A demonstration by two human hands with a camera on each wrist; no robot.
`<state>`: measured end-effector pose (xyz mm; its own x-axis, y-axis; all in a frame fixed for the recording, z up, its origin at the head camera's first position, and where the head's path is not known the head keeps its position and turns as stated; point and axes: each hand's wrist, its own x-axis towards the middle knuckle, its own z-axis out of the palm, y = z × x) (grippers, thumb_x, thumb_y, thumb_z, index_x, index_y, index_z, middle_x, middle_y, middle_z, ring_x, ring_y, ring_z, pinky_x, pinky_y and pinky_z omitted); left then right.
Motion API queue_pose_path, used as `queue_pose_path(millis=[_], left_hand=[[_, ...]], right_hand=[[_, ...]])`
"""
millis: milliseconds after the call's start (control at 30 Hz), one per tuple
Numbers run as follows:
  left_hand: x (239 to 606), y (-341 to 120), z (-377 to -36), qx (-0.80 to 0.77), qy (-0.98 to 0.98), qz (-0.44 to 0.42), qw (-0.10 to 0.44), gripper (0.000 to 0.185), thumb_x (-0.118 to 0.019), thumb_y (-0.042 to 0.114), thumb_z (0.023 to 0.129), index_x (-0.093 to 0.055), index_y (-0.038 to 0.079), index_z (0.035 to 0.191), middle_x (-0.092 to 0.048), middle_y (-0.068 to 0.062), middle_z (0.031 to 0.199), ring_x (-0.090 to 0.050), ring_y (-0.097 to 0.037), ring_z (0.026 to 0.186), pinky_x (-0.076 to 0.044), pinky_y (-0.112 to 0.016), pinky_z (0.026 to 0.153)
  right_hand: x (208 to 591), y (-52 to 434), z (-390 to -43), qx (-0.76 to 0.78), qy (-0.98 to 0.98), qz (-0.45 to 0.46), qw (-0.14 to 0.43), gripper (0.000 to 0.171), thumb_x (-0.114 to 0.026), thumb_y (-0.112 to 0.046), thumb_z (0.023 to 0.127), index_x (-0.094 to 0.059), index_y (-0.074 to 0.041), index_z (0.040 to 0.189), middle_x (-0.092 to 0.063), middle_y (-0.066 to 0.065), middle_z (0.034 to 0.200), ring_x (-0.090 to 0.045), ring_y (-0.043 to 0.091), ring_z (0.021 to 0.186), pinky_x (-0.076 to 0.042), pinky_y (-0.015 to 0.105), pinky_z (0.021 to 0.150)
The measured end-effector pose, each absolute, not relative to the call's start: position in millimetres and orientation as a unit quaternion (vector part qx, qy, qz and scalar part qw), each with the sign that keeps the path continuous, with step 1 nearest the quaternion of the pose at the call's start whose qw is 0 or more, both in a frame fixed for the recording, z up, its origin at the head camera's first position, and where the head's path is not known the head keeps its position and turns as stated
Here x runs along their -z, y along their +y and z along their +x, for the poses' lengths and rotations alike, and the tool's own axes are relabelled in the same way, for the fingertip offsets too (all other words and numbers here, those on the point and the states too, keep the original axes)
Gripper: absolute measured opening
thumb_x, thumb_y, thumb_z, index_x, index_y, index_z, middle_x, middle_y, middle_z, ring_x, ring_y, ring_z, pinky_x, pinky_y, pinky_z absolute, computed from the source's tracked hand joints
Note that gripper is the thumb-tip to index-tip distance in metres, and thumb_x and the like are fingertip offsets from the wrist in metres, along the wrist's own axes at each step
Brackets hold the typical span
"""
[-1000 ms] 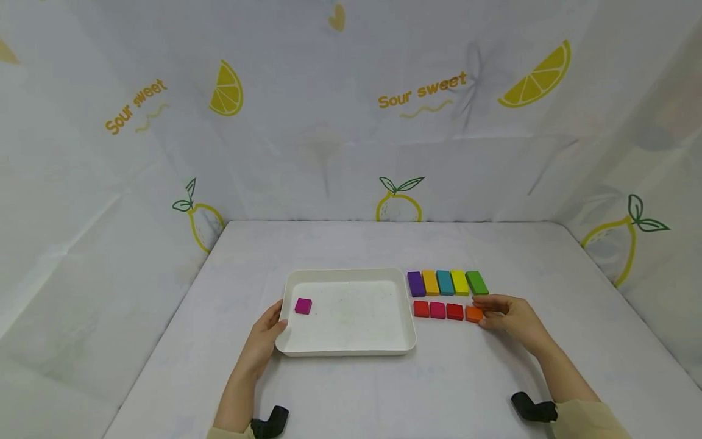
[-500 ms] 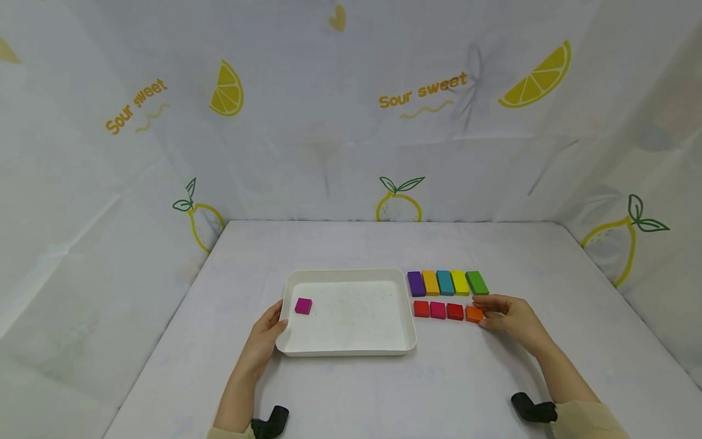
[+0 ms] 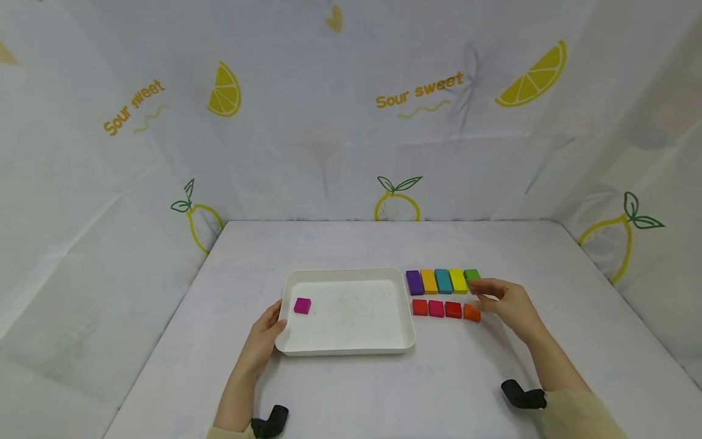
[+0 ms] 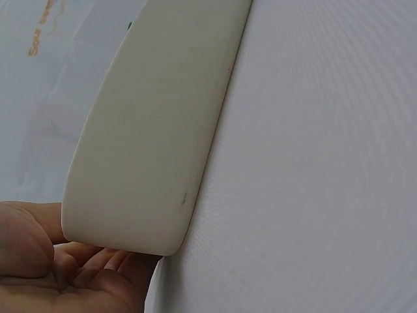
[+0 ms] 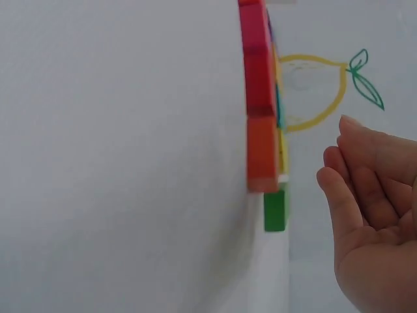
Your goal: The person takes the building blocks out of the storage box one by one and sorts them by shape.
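Note:
My left hand (image 3: 261, 340) grips the left end of a white tray (image 3: 351, 320), thumb over the rim. In the left wrist view its fingers (image 4: 98, 267) lie at the corner of the tray's outer wall. A magenta block (image 3: 303, 306) sits inside the tray near that hand. Right of the tray, my right hand (image 3: 510, 306) hovers near an orange block (image 3: 471, 313) and a green block (image 3: 472, 274), which its fingertips partly hide. The right wrist view shows this hand apart from the blocks, with nothing between thumb and fingers.
Purple (image 3: 415, 282), amber (image 3: 429, 281), blue (image 3: 443, 281) and yellow blocks (image 3: 457, 280) form the back row with the green one. Red (image 3: 420, 307), pink (image 3: 436, 308) and dark red blocks (image 3: 453, 310) stand left of the orange one. A white cloth covers the table (image 3: 351, 396).
My right hand has let go of the orange block and moved up and slightly back, toward the green block. The orange block now sits slightly turned. My left hand stays on the tray.

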<state>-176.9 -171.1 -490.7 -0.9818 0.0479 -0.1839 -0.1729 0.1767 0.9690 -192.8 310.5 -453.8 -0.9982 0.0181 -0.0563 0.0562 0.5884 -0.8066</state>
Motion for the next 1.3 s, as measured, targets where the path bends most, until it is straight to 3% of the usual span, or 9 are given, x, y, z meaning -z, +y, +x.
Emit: queue_pose_path(millis=[233,667,867,1100,1300], left_hand=[[493,-171,-179,-0.646,0.758,-0.040,0.080,0.057,-0.042,0.006,0.103,-0.020,-0.002,0.155,-0.022,-0.028,0.162,-0.020,-0.042,0.152,-0.024,-0.055,0.123],[494,-172,-180,-0.649,0.755,-0.038,0.083,0.058,-0.043,0.006,0.103,-0.020,-0.002,0.156,-0.020,-0.027,0.162,-0.017,-0.041,0.153,-0.022,-0.053,0.124],[495,-172,-181,-0.654,0.751,-0.039,0.082,0.058,-0.042,0.005,0.103,-0.020,-0.002,0.155,-0.021,-0.027,0.162,-0.018,-0.040,0.153,-0.022,-0.052,0.124],[496,-172,-180,-0.654,0.750,-0.043,0.086,0.058,-0.042,0.005,0.103,-0.020,-0.002,0.156,-0.020,-0.026,0.163,-0.017,-0.040,0.153,-0.021,-0.052,0.125],[494,-171,-181,-0.651,0.753,-0.045,0.084,0.058,-0.042,0.006,0.103,-0.021,0.000,0.156,-0.021,-0.025,0.163,-0.019,-0.039,0.153,-0.023,-0.053,0.124]], right_hand=[[433,268,-205,0.490,0.871,-0.030,0.017,0.049,-0.072,-0.017,0.089,-0.059,-0.006,0.135,-0.062,0.020,0.136,-0.056,0.038,0.129,-0.055,0.011,0.086],[424,165,-220,0.583,0.802,-0.112,0.062,0.044,-0.076,-0.009,0.083,-0.066,-0.007,0.126,-0.067,0.015,0.130,-0.059,0.039,0.124,-0.056,0.024,0.096],[429,118,-227,0.585,0.798,-0.122,0.078,0.042,-0.076,-0.006,0.084,-0.068,-0.007,0.125,-0.069,0.014,0.127,-0.061,0.037,0.123,-0.054,0.031,0.099],[440,70,-237,0.580,0.801,-0.132,0.076,0.044,-0.079,0.001,0.077,-0.069,-0.002,0.120,-0.072,0.014,0.119,-0.067,0.026,0.114,-0.056,0.032,0.099],[449,39,-239,0.582,0.798,-0.135,0.072,0.043,-0.080,0.002,0.075,-0.071,-0.001,0.117,-0.074,0.015,0.116,-0.068,0.027,0.111,-0.057,0.033,0.098]])
